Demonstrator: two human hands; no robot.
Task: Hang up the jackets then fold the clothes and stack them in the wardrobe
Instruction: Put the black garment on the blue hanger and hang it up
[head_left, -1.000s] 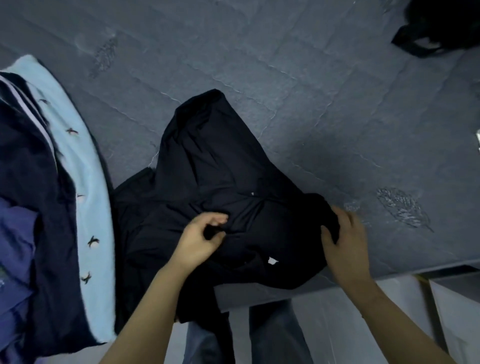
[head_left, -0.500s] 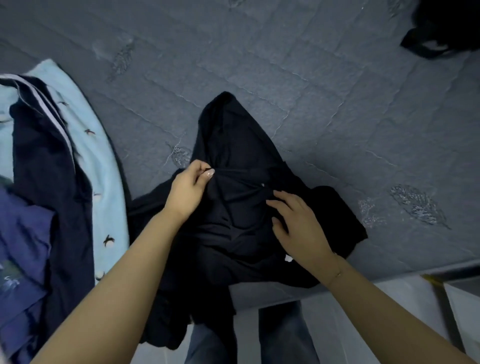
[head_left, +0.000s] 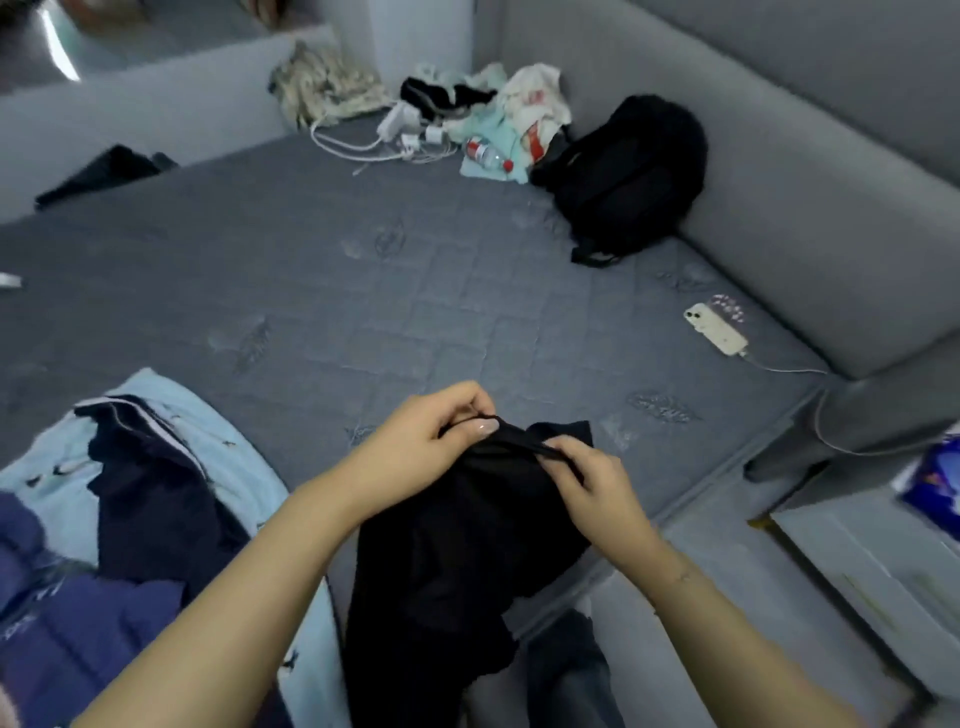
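I'm at the foot of the grey mattress (head_left: 415, 291), w/ plenty of bare quilted surface in front of me. Off to my left on it is the unsorted heap of clothes (head_left: 130, 499): pale blue piece, navy striped one, purple underneath. Far corner holds a black backpack (head_left: 623, 166), and a phone (head_left: 714, 328) on its cable lies near the bed's right edge.

The black garment (head_left: 457, 561) is lifted off the bed, hanging down over the edge toward my legs. My left hand (head_left: 415, 441) pinches its top hem, thumb and fingers closed on the fabric; my right hand (head_left: 597, 483) pinches the same hem just beside it. Hands close together, almost touching.

So I reckon this is the folding stage, sorting out which way the piece goes. Next, prob. slide my hands apart along the hem, find the corners, lay it flat on the bare mattress, then fold.
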